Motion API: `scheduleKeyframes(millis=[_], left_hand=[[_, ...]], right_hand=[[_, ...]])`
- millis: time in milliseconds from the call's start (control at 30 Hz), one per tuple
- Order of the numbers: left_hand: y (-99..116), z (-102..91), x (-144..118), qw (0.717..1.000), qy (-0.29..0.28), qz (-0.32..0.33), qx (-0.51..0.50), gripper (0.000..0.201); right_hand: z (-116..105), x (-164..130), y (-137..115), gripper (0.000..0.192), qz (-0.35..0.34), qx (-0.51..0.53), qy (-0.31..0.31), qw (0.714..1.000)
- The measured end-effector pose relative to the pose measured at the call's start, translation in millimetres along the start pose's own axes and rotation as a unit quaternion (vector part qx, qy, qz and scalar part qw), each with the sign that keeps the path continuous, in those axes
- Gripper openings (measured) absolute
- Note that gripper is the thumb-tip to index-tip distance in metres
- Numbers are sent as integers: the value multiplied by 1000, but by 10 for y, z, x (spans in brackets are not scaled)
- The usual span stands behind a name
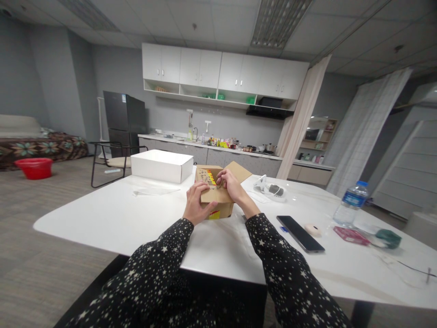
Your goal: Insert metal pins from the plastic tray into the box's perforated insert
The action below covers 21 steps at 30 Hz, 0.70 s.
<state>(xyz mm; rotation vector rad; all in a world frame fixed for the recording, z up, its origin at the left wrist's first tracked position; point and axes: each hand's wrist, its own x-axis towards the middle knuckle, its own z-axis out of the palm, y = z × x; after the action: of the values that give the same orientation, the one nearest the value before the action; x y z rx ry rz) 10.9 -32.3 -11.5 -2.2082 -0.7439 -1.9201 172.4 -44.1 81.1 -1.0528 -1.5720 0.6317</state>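
Note:
A small brown cardboard box (pixel 222 208) stands on the white table (pixel 112 214) in front of me, its flaps open and something colourful showing inside. My left hand (pixel 196 204) grips the box's near left side and front flap. My right hand (pixel 229 183) rests on top, fingers curled over the near flap by the opening. Both sleeves are black with white stars.
A closed white box (pixel 161 165) sits behind the cardboard box. To the right lie a clear plastic pack (pixel 271 190), a black phone (pixel 300 233), a water bottle (pixel 351 204), a red packet (pixel 351 235) and a green object (pixel 388 238). A chair (pixel 109 161) stands at far left.

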Motion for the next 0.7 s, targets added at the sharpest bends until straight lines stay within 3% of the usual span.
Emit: scheduleKeyframes(millis=[700], left_hand=[[9, 3, 1, 1000, -3, -16, 0, 44]], right_hand=[[-15, 0, -13, 14, 13, 9, -2, 1000]])
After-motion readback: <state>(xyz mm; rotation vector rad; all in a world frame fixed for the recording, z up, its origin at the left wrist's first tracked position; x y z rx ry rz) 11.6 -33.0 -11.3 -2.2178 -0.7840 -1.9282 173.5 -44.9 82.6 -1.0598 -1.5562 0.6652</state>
